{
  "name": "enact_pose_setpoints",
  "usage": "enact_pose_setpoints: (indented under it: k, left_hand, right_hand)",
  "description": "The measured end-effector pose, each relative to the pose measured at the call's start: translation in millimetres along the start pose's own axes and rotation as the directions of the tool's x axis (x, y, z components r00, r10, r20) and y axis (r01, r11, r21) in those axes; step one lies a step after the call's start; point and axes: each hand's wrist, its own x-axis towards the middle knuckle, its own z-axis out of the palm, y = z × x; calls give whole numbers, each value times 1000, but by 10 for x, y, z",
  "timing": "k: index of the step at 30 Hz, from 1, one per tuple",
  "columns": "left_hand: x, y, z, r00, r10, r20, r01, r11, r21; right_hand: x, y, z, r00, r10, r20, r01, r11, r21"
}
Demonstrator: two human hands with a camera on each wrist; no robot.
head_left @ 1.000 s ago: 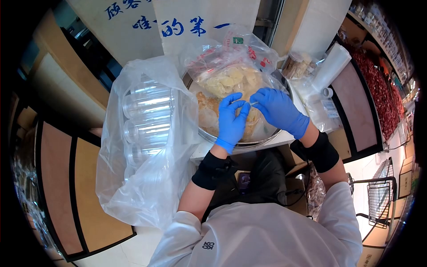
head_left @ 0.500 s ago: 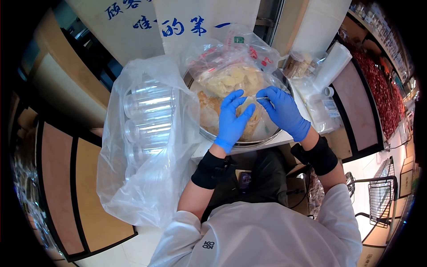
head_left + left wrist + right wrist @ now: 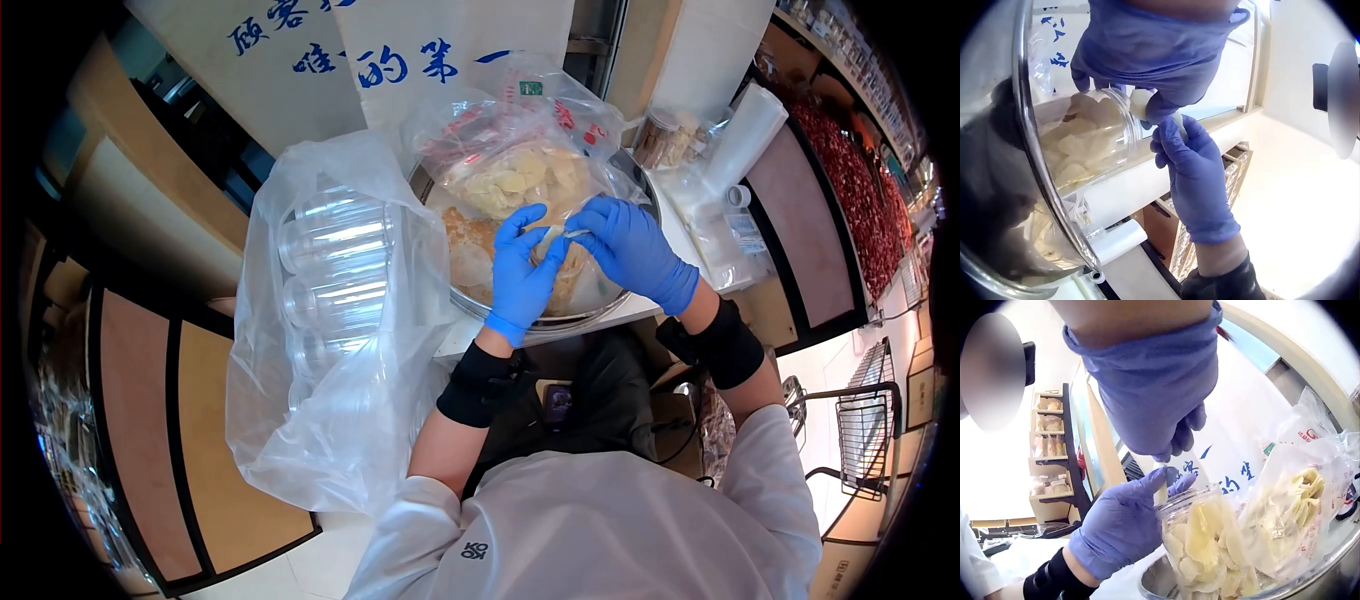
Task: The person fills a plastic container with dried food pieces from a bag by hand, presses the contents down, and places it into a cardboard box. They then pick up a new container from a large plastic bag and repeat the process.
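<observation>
My blue-gloved left hand and right hand meet fingertip to fingertip over a round metal tray. Between the left thumb and fingers is a thin pale slice, right by the mouth of a clear jar. My right fingers pinch a narrow pale piece beside the left thumb; I cannot tell whether both are one slice. Similar pale slices fill the jar, which leans in the tray below my hands. Behind it lies a clear bag with red print, holding more slices.
Left of the tray, a large plastic bag holds several clear empty jars. At right are a filled jar, a plastic roll, a small white cap and flat clear packets. Brown crumbs lie on the tray's left.
Half a second ago my left thumb stood apart from its fingers and the right hand held a thin piece near them. Now the fingertips of both hands are close together again.
</observation>
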Motion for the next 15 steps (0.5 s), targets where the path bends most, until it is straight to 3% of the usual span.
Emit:
enact_pose_setpoints:
  k: [3, 4, 5, 7, 8, 9, 10, 13, 15]
  left_hand:
    - [-8, -70, 16, 1000, -10, -5, 9, 998, -60]
    - [15, -145, 14, 995, -89, -35, 83, 985, -149]
    - [20, -213, 8, 984, -170, -58, 152, 959, -240]
    - [3, -224, -104, 988, -139, -60, 126, 975, -182]
    - [12, -168, -144, 993, -111, -49, 104, 987, -124]
    - [5, -104, -123, 992, -119, -38, 113, 986, -126]
    - [5, -10, -85, 993, -114, -25, 107, 975, -193]
    - [67, -32, -90, 990, -138, 13, 137, 953, -270]
    - [64, -63, -90, 982, -183, 46, 189, 942, -278]
  right_hand:
    - [-14, -26, -2, 992, -105, -76, 95, 987, -129]
    - [-27, -46, -39, 991, -106, -75, 96, 987, -129]
    - [-42, -72, -112, 991, -52, -121, 47, 998, -45]
    - [3, -73, -210, 987, -2, -162, 9, 999, 41]
    - [32, -54, -243, 983, 98, -153, -80, 989, 120]
    - [14, -50, -252, 970, 206, -130, -178, 963, 201]
    - [-27, -43, -214, 968, 220, -124, -192, 960, 204]
    - [-59, 40, -52, 952, 301, -60, -271, 916, 296]
    - [-106, 53, 20, 910, 400, 112, -409, 818, 405]
